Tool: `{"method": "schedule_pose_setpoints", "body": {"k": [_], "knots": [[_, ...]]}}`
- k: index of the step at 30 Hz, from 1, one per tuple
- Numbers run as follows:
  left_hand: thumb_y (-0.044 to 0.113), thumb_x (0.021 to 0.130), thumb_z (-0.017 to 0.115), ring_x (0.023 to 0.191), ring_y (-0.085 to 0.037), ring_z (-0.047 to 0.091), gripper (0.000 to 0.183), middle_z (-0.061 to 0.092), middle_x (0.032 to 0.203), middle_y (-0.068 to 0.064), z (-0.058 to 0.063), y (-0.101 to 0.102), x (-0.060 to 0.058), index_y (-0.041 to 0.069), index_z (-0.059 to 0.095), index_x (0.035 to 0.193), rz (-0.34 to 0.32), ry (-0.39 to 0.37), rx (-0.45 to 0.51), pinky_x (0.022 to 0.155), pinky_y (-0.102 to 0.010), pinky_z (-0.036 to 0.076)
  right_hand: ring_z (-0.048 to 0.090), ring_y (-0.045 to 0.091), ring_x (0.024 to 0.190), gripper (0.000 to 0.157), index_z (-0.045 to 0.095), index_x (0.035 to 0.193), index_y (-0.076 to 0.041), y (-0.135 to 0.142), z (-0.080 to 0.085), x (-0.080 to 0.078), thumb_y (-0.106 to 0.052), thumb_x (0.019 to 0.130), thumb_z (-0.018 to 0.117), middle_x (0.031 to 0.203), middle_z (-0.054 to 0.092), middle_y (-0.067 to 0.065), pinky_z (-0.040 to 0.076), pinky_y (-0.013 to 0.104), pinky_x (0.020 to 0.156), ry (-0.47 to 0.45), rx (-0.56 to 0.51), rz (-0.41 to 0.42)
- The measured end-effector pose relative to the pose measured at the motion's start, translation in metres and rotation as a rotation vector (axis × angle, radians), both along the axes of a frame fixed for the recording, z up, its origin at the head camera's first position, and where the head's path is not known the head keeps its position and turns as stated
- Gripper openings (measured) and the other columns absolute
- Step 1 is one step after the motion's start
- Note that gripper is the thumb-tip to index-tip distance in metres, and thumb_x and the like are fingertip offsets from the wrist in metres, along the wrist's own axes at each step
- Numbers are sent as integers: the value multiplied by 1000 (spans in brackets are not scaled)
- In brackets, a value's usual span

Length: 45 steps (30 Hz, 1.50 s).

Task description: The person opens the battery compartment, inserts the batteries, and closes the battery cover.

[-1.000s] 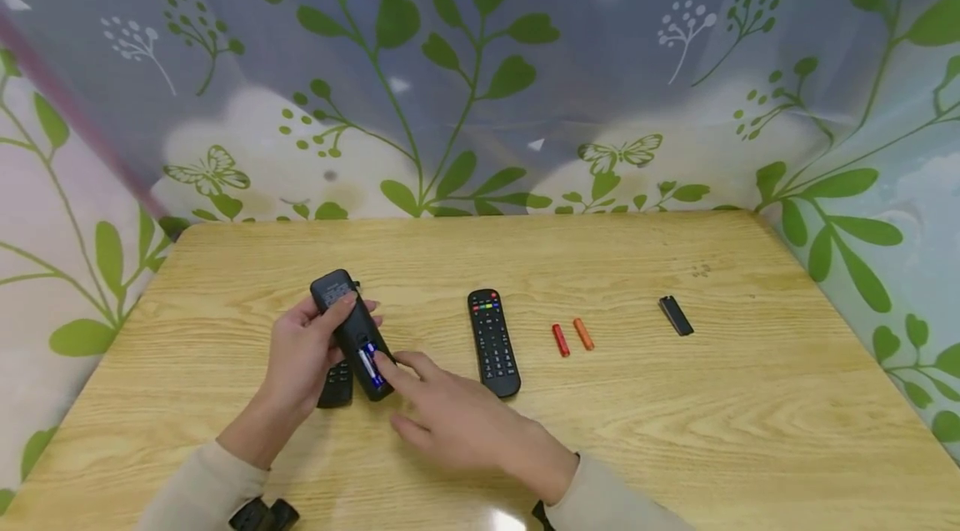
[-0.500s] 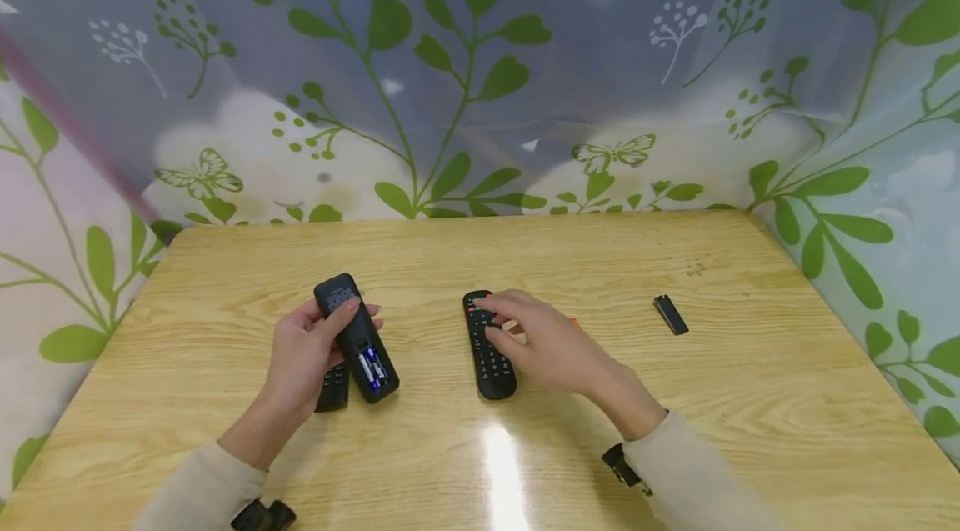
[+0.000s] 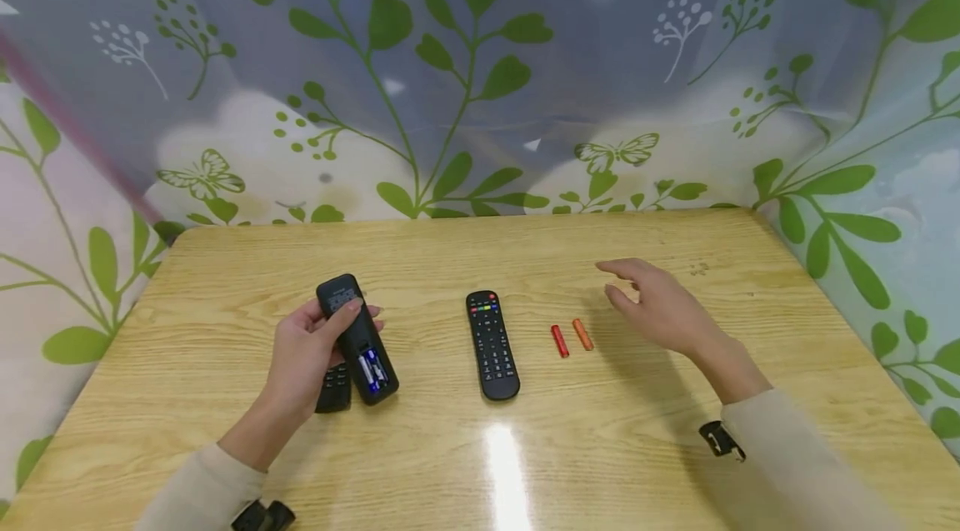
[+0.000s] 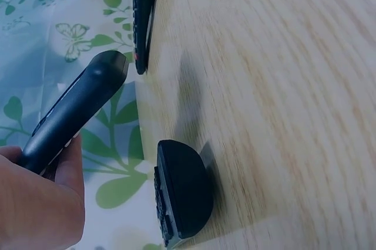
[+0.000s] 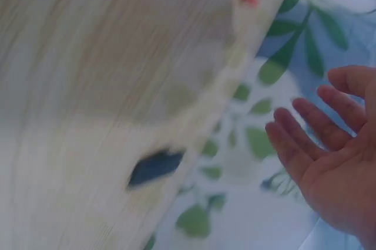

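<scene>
My left hand (image 3: pixel 300 352) grips a black remote control (image 3: pixel 349 318) above the table, its back turned up and the thumb across it. In its uncovered compartment lie blue-and-silver batteries (image 3: pixel 372 370). Partly hidden beneath that hand, another black remote (image 3: pixel 334 391) lies on the wood; the left wrist view shows its thick end (image 4: pixel 185 191). My right hand (image 3: pixel 663 310) holds nothing and hovers over the table's right side, fingers extended, as its wrist view confirms. Below it there is the small black battery cover (image 5: pixel 155 166), which the hand hides in the head view.
A third remote (image 3: pixel 492 352), buttons up, lies mid-table. Right of it are a red battery (image 3: pixel 559 341) and an orange battery (image 3: pixel 582 334), side by side. Leaf-patterned fabric (image 3: pixel 480 97) hangs behind the wooden table (image 3: pixel 420 464).
My right hand has left the battery compartment and swept right, past the middle remote and the loose batteries, to near the cover. The left hand keeps its remote in nearly the same place.
</scene>
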State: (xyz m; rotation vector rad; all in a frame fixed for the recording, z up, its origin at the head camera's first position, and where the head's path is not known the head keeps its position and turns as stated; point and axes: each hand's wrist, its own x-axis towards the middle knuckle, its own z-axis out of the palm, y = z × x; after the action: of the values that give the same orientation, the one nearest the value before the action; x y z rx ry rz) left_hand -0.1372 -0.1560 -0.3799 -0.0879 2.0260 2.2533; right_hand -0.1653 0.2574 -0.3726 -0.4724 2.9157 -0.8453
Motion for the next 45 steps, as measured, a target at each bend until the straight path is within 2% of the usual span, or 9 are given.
{"method": "schedule_pose_setpoints", "body": {"k": [7, 10, 12, 18, 22, 28, 35, 40, 45], "knots": [[25, 97, 58, 95, -22, 68, 50, 70, 106, -11, -2, 0, 0, -6, 43, 132, 4, -4, -12, 83, -33, 55, 41, 49, 121, 54, 43, 141, -1, 42, -4, 1, -29, 97, 56, 139, 38, 31, 43, 64, 85, -71, 217, -143], [26, 97, 58, 95, -21, 68, 52, 70, 105, -9, -3, 0, 0, -8, 42, 133, 4, -11, -17, 82, -34, 55, 35, 52, 124, 58, 43, 139, 2, 53, -8, -1, -32, 95, 58, 138, 37, 34, 40, 67, 87, -109, 251, -179], [26, 97, 59, 95, -21, 68, 52, 71, 103, -7, -4, 0, 0, -8, 42, 133, 5, -14, -16, 82, -34, 55, 38, 52, 122, 59, 43, 138, 6, 59, -12, -2, -32, 95, 58, 135, 40, 36, 40, 66, 88, -128, 242, -195], [28, 96, 60, 94, -21, 68, 53, 71, 103, -6, -5, 0, 1, -8, 44, 132, 6, -14, -32, 80, -33, 56, 56, 46, 102, 59, 45, 133, 11, 63, -24, -7, -30, 94, 61, 121, 53, 34, 48, 57, 79, -154, 216, -217], [28, 96, 60, 94, -21, 68, 52, 71, 102, -5, -6, -1, 2, -7, 44, 131, 9, -27, -31, 79, -33, 56, 57, 45, 100, 51, 51, 127, 12, 60, -29, -8, -25, 93, 62, 112, 58, 31, 49, 55, 77, -144, 234, -215], [24, 97, 58, 97, -23, 68, 53, 71, 103, -6, -3, 0, 2, -7, 39, 136, -6, -58, 63, 84, -34, 54, 59, 40, 94, 37, 60, 115, 9, 60, -32, -8, -20, 92, 61, 108, 61, 27, 49, 53, 77, -119, 243, -225], [24, 97, 59, 97, -23, 68, 52, 71, 103, -7, -2, 2, 2, -6, 41, 135, -3, -60, 77, 83, -34, 54, 60, 40, 95, 36, 61, 114, 7, 58, -29, -4, -22, 93, 60, 108, 62, 26, 50, 53, 75, -91, 237, -221], [25, 98, 58, 97, -22, 68, 50, 70, 105, -8, -3, 1, 2, -4, 43, 134, 3, -61, 49, 82, -33, 55, 60, 39, 95, 38, 59, 118, 7, 48, -24, -1, -22, 94, 60, 108, 61, 25, 52, 49, 72, -80, 145, -215], [23, 98, 58, 97, -24, 67, 49, 69, 106, -11, -3, 4, 1, -5, 42, 135, 3, -58, 72, 84, -35, 54, 61, 33, 93, 36, 58, 121, 5, 20, -14, 6, -19, 94, 60, 109, 60, 21, 54, 42, 68, -50, -5, -204]]}}
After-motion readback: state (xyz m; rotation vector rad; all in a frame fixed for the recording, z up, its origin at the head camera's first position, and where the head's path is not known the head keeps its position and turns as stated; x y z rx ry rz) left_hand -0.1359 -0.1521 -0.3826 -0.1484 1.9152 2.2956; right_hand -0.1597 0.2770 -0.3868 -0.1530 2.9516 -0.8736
